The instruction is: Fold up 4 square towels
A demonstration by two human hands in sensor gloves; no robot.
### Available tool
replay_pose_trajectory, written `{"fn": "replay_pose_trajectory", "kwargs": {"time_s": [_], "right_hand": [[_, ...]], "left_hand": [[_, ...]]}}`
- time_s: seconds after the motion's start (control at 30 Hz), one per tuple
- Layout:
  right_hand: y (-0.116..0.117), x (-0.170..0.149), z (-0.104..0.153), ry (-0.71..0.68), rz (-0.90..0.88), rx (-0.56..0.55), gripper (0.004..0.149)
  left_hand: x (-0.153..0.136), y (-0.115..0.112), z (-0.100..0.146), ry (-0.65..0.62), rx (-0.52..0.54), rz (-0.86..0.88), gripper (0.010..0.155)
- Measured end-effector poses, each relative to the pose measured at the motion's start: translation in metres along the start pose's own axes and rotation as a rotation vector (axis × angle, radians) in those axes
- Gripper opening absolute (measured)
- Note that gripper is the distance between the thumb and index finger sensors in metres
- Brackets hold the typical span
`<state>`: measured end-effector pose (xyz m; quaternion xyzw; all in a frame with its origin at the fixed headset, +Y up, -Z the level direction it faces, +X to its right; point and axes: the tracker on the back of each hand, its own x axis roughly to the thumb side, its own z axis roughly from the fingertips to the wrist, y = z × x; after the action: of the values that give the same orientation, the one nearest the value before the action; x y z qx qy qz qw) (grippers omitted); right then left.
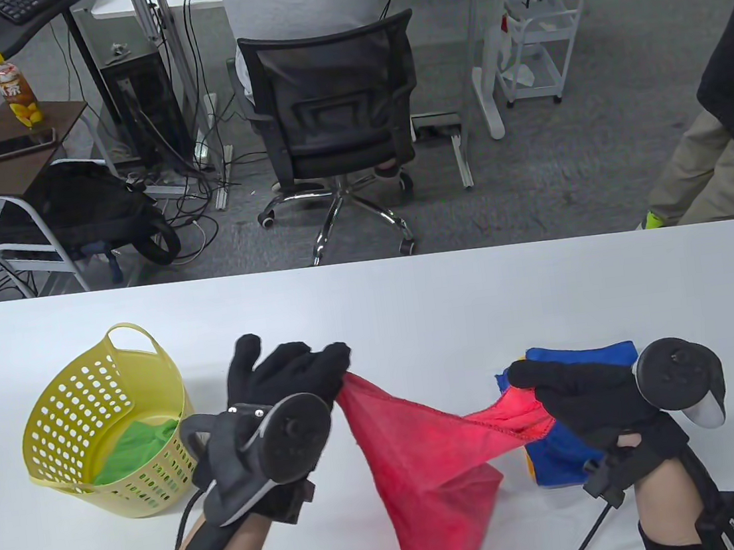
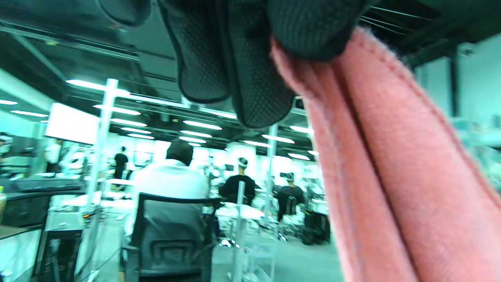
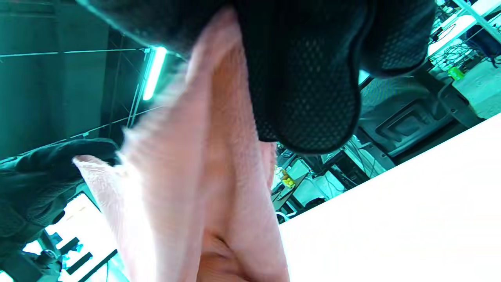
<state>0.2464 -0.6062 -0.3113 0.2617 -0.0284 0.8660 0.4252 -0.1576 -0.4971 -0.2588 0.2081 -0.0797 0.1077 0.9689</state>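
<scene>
A red towel (image 1: 431,474) hangs in the air over the white table (image 1: 411,309), stretched between both hands. My left hand (image 1: 326,377) pinches one corner of it, right of the basket. My right hand (image 1: 535,394) grips the other corner, above a stack of folded towels with a blue one (image 1: 591,358) on top. The towel's lower part droops toward the table's near edge. In the left wrist view the pink-looking cloth (image 2: 391,176) hangs from my fingers (image 2: 250,78). In the right wrist view the cloth (image 3: 203,176) runs under my fingers (image 3: 305,90).
A yellow perforated basket (image 1: 101,424) with a green towel (image 1: 137,447) inside stands at the table's left. Beyond the far edge a person sits in a black office chair (image 1: 333,112). Another person's legs (image 1: 696,174) are at the far right.
</scene>
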Motion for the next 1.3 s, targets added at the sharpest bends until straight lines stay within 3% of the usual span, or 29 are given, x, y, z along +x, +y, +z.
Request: {"fn": "replay_pose_trajectory", "kwargs": {"time_s": [0.03,0.13,0.27,0.3,0.53,0.67,0.77,0.9,1.0,1.13,1.23,1.3], "right_hand": [[0.0,-0.002,0.0,0.006,-0.012,0.016,0.045],[0.006,0.0,-0.002,0.015,0.014,0.105,0.075],[0.014,0.019,-0.003,0.072,0.453,-0.107,0.048],[0.016,0.025,-0.002,0.078,0.526,-0.105,0.044],[0.007,0.068,0.02,-0.005,0.494,-0.176,0.04],[-0.013,0.097,0.038,-0.129,0.36,-0.237,0.042],[-0.029,0.119,0.048,-0.185,0.281,-0.196,0.041],[-0.043,0.141,0.053,-0.182,0.285,-0.183,0.041],[-0.045,0.139,0.036,-0.086,0.347,-0.231,0.04],[-0.033,0.11,-0.013,0.107,0.465,-0.242,0.04],[-0.024,0.09,-0.038,0.188,0.525,-0.277,0.04],[-0.028,0.091,-0.041,0.158,0.541,-0.394,0.04]], "left_hand": [[-0.011,0.005,0.0,0.035,0.007,0.017,0.042],[-0.038,0.016,0.002,0.112,0.034,0.035,0.042],[-0.061,0.03,0.009,0.169,0.074,0.029,0.042],[-0.066,0.033,0.012,0.172,0.075,0.035,0.042],[-0.083,0.052,0.027,0.197,0.077,-0.095,0.042],[-0.093,0.069,0.038,0.205,0.11,-0.052,0.042],[-0.098,0.084,0.047,0.19,0.122,0.007,0.043],[-0.1,0.096,0.052,0.169,0.049,0.091,0.043],[-0.102,0.086,0.039,0.212,0.0,0.049,0.043],[-0.102,0.047,-0.003,0.301,-0.134,-0.258,0.043],[-0.099,0.029,-0.025,0.331,-0.102,-0.353,0.043],[-0.095,0.033,-0.034,0.334,-0.013,-0.397,0.043]]}}
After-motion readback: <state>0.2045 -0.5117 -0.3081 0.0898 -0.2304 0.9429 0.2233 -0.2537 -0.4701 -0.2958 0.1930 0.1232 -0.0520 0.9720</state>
